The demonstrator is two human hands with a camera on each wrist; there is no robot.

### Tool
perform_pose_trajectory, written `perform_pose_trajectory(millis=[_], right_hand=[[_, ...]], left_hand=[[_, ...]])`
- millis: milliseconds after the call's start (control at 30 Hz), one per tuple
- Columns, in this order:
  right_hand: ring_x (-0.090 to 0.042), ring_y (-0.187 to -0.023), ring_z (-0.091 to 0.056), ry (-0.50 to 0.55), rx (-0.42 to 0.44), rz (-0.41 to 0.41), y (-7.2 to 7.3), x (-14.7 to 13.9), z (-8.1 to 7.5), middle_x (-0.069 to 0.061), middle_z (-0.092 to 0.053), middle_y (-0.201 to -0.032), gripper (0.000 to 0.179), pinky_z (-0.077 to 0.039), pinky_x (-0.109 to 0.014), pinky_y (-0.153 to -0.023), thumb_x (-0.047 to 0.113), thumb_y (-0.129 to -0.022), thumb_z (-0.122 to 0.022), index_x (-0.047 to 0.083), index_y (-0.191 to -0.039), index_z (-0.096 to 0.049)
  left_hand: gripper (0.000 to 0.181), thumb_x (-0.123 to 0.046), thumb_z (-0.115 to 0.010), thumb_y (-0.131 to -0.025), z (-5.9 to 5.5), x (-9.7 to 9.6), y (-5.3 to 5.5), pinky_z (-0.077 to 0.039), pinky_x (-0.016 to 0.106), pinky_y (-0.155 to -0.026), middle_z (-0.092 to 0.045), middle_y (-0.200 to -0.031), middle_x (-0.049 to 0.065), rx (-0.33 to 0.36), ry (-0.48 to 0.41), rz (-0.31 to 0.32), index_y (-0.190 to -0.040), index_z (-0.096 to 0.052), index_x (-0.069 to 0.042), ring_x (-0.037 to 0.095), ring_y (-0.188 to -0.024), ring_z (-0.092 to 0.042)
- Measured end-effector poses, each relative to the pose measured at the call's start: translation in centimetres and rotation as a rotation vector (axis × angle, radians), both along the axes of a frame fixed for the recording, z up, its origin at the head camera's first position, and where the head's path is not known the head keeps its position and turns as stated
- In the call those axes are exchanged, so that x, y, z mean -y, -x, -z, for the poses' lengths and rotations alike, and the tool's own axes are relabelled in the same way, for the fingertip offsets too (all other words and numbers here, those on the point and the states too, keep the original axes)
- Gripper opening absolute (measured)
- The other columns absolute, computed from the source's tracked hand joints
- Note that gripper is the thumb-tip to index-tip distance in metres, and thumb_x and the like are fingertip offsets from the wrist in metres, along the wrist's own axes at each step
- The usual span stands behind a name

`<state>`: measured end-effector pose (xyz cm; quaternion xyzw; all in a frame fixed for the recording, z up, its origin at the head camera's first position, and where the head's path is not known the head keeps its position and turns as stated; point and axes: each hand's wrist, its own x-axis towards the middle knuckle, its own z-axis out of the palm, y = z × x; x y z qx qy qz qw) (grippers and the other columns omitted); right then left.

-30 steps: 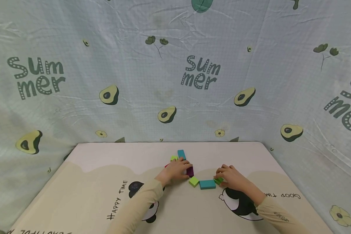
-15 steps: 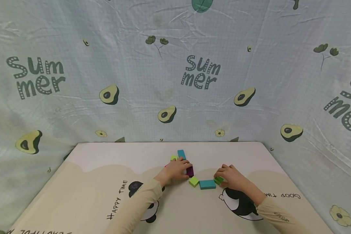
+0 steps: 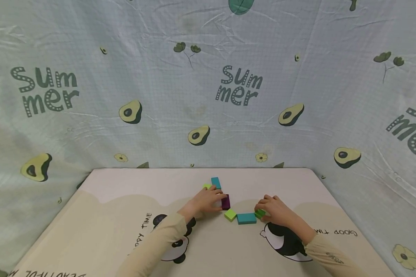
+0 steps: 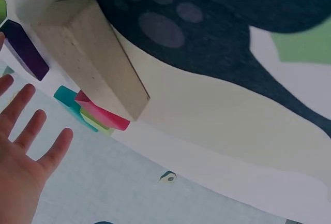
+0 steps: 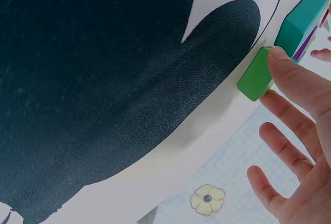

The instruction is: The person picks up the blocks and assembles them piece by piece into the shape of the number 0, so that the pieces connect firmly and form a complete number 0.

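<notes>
My right hand pinches a small green block between thumb and index finger, its other fingers loose. The green block meets the right end of a teal block, whose left end meets a lime block set at an angle. Beyond that stands a purple block. My left hand is just left of the purple block, its fingers spread and straight in the left wrist view. A plain wooden block lies near it, hidden by the hand in the head view.
Behind the left hand are another teal block, a lime block and a pink block, close together. The tabletop has printed pandas and lettering. A patterned curtain hangs behind the table's back edge.
My left hand has shifted slightly left, away from the purple block. The right hand and the blocks hold their places; the head view has turned a little.
</notes>
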<state>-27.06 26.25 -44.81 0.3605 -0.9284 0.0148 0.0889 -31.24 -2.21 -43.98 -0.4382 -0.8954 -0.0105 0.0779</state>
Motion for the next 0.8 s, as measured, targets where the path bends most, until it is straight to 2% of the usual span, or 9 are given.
perform_pose_trajectory(millis=[233, 533, 633, 800], right_hand=[[-0.012, -0.082, -0.047, 0.003, 0.002, 0.010, 0.1, -0.1, 0.3, 0.006, -0.064, -0.092, 0.026, -0.034, -0.030, -0.066, 0.023, -0.067, -0.075, 0.022, -0.091, -0.065], [-0.013, -0.083, -0.047, 0.006, 0.011, 0.015, 0.0, 0.0, 0.1, 0.006, -0.064, -0.092, 0.026, -0.034, -0.030, -0.066, 0.022, -0.067, -0.075, 0.022, -0.091, -0.065], [-0.013, -0.083, -0.047, 0.003, 0.022, 0.019, -0.1, 0.1, 0.1, 0.005, -0.064, -0.092, 0.026, -0.034, -0.031, -0.066, 0.022, -0.067, -0.075, 0.022, -0.091, -0.065], [-0.013, -0.083, -0.047, 0.007, 0.020, 0.019, -0.2, 0.1, 0.0, 0.005, -0.064, -0.092, 0.026, -0.034, -0.031, -0.066, 0.022, -0.067, -0.075, 0.022, -0.091, -0.065]], left_hand=[[0.039, -0.034, -0.061, -0.082, -0.2, 1.5, 0.0, -0.044, 0.035, -0.074, -0.058, -0.109, 0.000, -0.065, -0.015, -0.003, -0.116, -0.056, -0.016, 0.017, -0.100, -0.047], [0.034, -0.028, -0.059, -0.083, 0.0, 3.6, 0.7, -0.043, 0.036, -0.074, -0.058, -0.106, 0.002, -0.050, -0.067, -0.075, -0.114, -0.058, -0.013, 0.019, -0.098, -0.047], [0.033, -0.028, -0.058, -0.084, 0.1, 4.2, 0.7, -0.043, 0.036, -0.073, -0.059, -0.104, 0.003, -0.055, -0.071, -0.090, -0.113, -0.059, -0.013, 0.019, -0.097, -0.048], [0.034, -0.030, -0.059, -0.083, 0.3, 5.1, 0.2, -0.043, 0.036, -0.074, -0.060, -0.103, 0.003, -0.026, -0.063, -0.139, -0.112, -0.060, -0.014, 0.019, -0.096, -0.048]])
